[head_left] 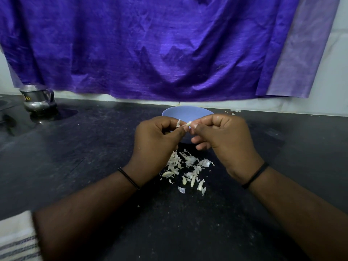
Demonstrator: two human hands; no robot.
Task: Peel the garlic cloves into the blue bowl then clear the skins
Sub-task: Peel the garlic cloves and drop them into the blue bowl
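Left hand [156, 137] and right hand [222, 136] both pinch one garlic clove [188, 124] just above the blue bowl [186, 113]; skins [185, 166] litter the dark worktop [94, 147]. The steel jug [37, 99] carries a small, unreadable yellow sticker.

One bowl [187, 113], one steel jug [37, 99], two hands, one held clove [188, 123], one heap of skins [185, 166].

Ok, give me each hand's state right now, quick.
Left hand: fingers curled, pinching one end of the garlic clove.
Right hand: fingers curled, pinching the clove's other end, above the blue bowl.
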